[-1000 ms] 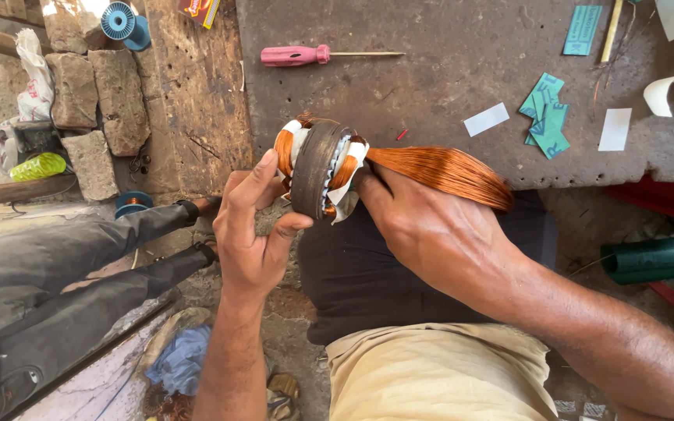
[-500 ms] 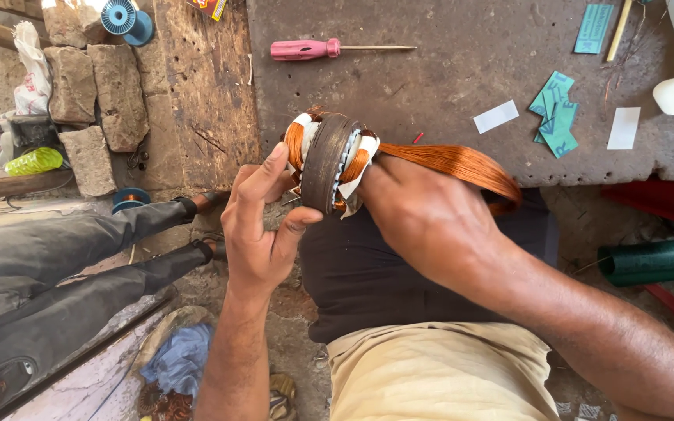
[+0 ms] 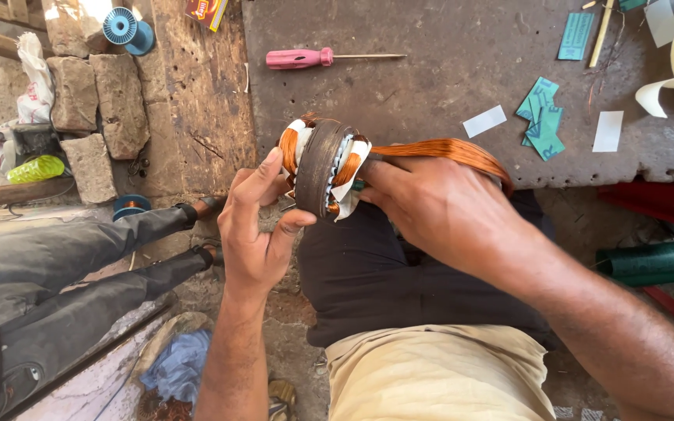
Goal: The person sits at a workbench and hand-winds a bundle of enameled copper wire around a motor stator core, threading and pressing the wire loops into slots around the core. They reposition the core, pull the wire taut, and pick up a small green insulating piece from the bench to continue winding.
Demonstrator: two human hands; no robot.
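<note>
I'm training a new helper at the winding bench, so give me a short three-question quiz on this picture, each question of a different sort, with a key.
1. True or false: the left hand grips the round motor stator.
2. Which tool lies on the workbench beyond the stator? A) pink-handled screwdriver B) hammer C) pliers
3. Fill in: the right hand presses on a bundle of ____-coloured wire that trails from the stator.

Key:
1. True; its thumb and fingers wrap the stator's side.
2. A, the pink-handled screwdriver.
3. Copper; the copper wire bundle runs to the right over the bench edge.
</note>
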